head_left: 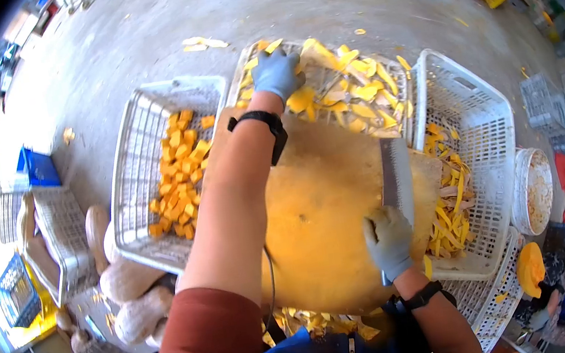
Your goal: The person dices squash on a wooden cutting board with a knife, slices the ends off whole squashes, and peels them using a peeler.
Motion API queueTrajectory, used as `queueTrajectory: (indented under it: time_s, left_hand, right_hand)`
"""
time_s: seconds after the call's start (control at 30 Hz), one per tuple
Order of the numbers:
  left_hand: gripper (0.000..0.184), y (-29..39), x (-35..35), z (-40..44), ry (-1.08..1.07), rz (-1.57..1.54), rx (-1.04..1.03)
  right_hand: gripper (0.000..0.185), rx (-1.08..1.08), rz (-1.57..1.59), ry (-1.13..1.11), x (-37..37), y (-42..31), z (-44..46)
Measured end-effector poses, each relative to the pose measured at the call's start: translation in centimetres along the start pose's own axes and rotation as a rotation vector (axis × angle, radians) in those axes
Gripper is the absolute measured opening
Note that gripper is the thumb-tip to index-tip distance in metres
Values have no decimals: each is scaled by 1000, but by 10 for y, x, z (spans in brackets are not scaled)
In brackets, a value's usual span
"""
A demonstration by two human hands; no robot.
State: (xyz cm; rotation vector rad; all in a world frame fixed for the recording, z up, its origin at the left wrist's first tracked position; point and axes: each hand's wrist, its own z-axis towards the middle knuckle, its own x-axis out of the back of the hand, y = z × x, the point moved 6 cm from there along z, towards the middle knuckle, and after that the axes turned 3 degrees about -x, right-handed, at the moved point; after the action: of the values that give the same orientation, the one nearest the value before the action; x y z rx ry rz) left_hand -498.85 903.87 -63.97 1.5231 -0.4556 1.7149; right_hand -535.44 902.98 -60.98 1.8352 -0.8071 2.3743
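Broad knife (401, 178) in right hand (388, 239): grey, seemingly dark along one side.

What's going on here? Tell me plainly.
A gloved person is at a stained board. The left hand reaches past it to yellow pieces; whether it grips any is unclear. The right hand holds a large knife near the board's right side. Orange cubes lie in the left crate, yellow strips in the right crate.

Orange cubes (179, 178), yellowish board (325, 221), white latticed crate (126, 184); right glove (389, 239) seemingly grey.
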Motion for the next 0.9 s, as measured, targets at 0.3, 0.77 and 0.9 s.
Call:
queueTrajectory:
  time_s: [0.3, 0.77, 0.9]
  left_hand:
    - [72, -169, 134, -187, -185, -305, 28]
    - [39, -159, 123, -680, 337, -1193, 1347]
    - [35, -218, 79, -702, 92, -1524, 1132]
  right_hand:
    - [15, 13, -20, -26, -10, 7, -2]
    - [21, 234, -242, 109, -36, 27, 2]
    - [16, 83, -316, -72, -42, 24, 12]
